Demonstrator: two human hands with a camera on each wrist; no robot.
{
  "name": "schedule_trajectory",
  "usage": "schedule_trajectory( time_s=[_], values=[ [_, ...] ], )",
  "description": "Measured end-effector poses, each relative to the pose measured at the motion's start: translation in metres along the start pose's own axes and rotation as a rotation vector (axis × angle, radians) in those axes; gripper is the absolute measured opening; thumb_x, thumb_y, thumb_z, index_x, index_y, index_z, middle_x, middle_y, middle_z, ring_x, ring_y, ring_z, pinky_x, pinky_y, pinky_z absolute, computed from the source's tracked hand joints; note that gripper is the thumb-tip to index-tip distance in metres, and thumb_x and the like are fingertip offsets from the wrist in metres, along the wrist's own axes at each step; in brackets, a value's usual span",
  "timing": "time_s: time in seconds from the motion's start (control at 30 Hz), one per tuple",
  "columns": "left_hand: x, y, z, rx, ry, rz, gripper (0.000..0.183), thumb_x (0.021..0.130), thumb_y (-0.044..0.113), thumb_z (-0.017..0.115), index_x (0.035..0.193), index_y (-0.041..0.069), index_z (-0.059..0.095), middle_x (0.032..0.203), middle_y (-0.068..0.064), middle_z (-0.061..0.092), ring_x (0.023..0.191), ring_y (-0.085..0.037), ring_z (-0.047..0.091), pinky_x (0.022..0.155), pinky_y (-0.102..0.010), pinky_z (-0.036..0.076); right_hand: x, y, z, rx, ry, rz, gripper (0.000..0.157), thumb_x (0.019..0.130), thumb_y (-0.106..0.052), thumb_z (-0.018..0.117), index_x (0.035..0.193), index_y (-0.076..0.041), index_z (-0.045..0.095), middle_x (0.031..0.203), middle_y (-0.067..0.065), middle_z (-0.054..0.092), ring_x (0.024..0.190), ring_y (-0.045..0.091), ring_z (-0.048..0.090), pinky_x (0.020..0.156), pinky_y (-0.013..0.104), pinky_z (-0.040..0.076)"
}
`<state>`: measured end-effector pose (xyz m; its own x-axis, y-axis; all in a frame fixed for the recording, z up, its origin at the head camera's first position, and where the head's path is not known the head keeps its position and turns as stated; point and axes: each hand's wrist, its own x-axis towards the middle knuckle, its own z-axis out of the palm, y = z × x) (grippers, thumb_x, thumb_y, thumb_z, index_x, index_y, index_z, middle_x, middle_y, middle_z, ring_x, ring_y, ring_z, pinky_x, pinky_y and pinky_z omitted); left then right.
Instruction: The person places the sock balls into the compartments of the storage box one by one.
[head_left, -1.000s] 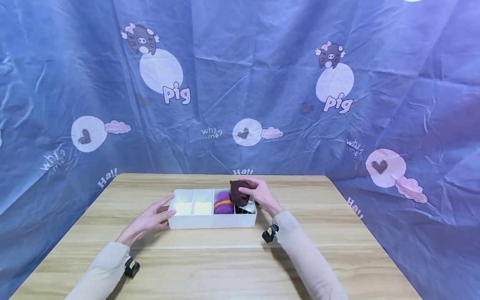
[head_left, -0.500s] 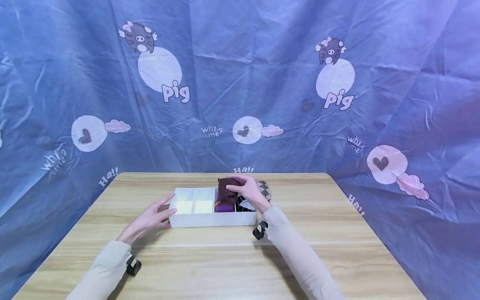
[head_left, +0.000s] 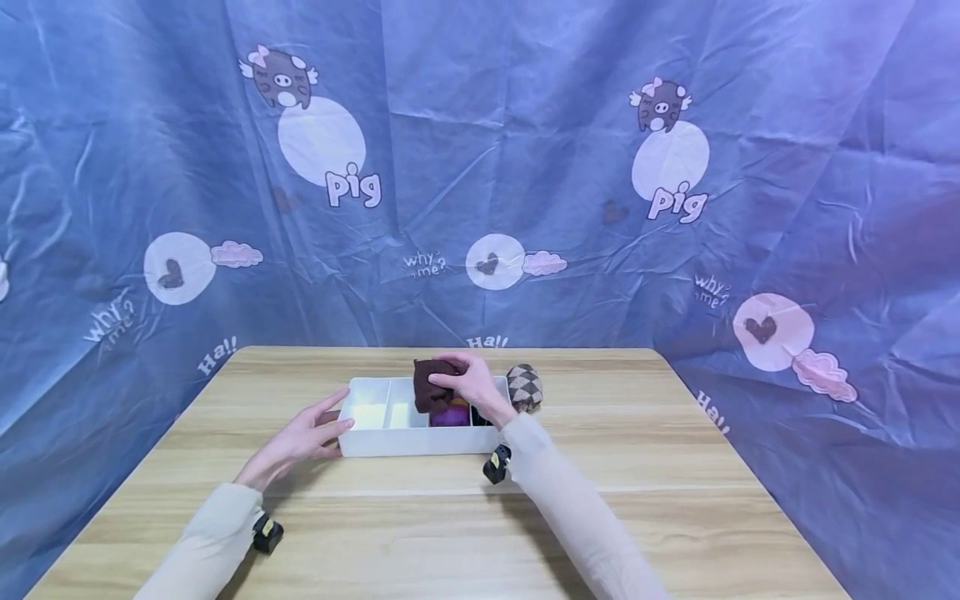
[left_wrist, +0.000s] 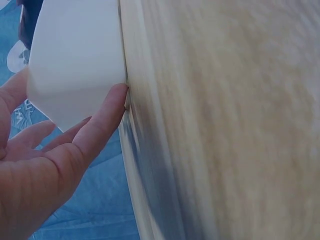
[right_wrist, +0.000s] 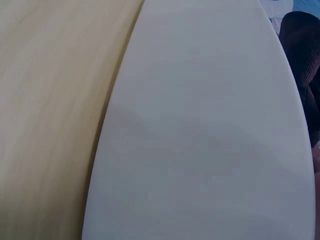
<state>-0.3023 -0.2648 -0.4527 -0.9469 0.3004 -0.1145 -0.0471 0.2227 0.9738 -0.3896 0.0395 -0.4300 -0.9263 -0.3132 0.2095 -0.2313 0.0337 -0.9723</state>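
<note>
My left hand [head_left: 303, 433] holds the left end of a white divided box [head_left: 416, 442]. In the left wrist view, that hand's fingertips [left_wrist: 119, 92] lie against the box wall [left_wrist: 75, 55]. A folded dark brown sock [head_left: 429, 387] is pinched by my right hand [head_left: 476, 389] above the box's middle. Beneath that hand, a purple sock with an orange stripe [head_left: 450, 417] fills one compartment. A black-and-white bundle [head_left: 480, 420] at the right end is mostly hidden by the hand. The right wrist view shows mainly the box's front wall [right_wrist: 200, 125], with the brown sock [right_wrist: 300, 45] behind its rim.
A checkered sock ball [head_left: 525, 388] sits on the wooden table [head_left: 420, 533], just right of the box. A blue printed curtain [head_left: 450, 183] hangs behind the table and along its sides. Wrist cameras [head_left: 497, 464] are strapped over both sleeves.
My right hand has carried the brown sock leftward, from over the right-end compartment past the purple sock. The checkered ball has come into view behind it. My left hand stays at the box's end.
</note>
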Motion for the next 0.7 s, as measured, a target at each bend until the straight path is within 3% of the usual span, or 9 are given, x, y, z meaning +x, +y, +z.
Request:
schedule_trajectory(
  time_s=[0.3, 0.53, 0.7],
  values=[
    [0.001, -0.002, 0.0, -0.003, -0.003, 0.006, 0.08, 0.099, 0.023, 0.059, 0.159, 0.012, 0.007, 0.152, -0.041, 0.019, 0.125, -0.047, 0.051, 0.095, -0.049, 0.055, 0.006, 0.001, 0.019, -0.145, 0.028, -0.076, 0.036, 0.079, -0.005, 0.081, 0.113, 0.0, 0.068, 0.11, 0.016, 0.072, 0.087, 0.008, 0.062, 0.074, 0.019, 0.056],
    [0.001, -0.002, 0.001, 0.003, 0.004, 0.006, 0.079, 0.099, 0.023, 0.059, 0.159, 0.012, 0.008, 0.152, -0.041, 0.019, 0.124, -0.046, 0.053, 0.095, -0.05, 0.056, 0.007, -0.002, 0.027, -0.259, 0.006, -0.085, 0.033, 0.077, -0.009, 0.084, 0.107, -0.008, 0.07, 0.108, 0.01, 0.073, 0.087, 0.012, 0.066, 0.066, 0.022, 0.058],
    [0.001, -0.002, 0.001, -0.003, 0.001, -0.003, 0.078, 0.1, 0.024, 0.058, 0.159, 0.013, 0.009, 0.153, -0.039, 0.02, 0.123, -0.044, 0.054, 0.095, -0.049, 0.056, 0.01, -0.001, 0.033, -0.383, -0.004, -0.134, 0.031, 0.076, -0.009, 0.084, 0.103, -0.009, 0.071, 0.108, 0.006, 0.074, 0.102, 0.018, 0.069, 0.081, 0.021, 0.056]
  ],
)
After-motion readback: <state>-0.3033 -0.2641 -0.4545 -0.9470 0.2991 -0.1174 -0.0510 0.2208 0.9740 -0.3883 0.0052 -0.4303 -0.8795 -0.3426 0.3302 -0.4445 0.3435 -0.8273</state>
